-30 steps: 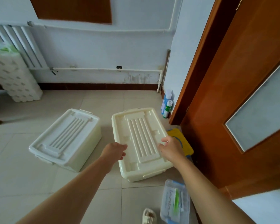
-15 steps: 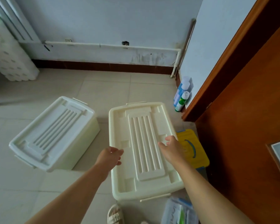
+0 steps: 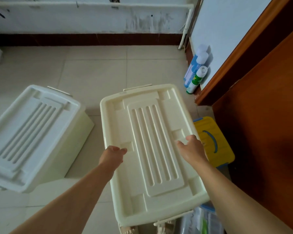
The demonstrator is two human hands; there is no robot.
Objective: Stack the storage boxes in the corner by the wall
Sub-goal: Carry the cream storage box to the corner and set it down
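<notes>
A cream storage box (image 3: 152,149) with a ribbed lid fills the middle of the view, long side running away from me. My left hand (image 3: 112,157) grips its left rim, thumb on the lid. My right hand (image 3: 191,149) grips the right rim, fingers wrapped over the edge and hidden. I cannot tell whether the box is off the floor. A second, whiter storage box (image 3: 29,132) with the same lid sits on the tiles to the left, turned at an angle. The corner of the wall (image 3: 184,36) lies beyond the cream box, at the far right.
Two spray cans (image 3: 195,71) stand against the right wall near the corner. A small yellow-lidded box (image 3: 213,141) sits just right of the cream box, beside a brown wooden door (image 3: 260,115). A clear plastic case (image 3: 201,222) lies at the bottom right. Bare tiles (image 3: 95,68) stretch towards the back wall.
The view has dropped lower and closer to the cream box. Both hands have come down from above the lid and closed on its two long rims.
</notes>
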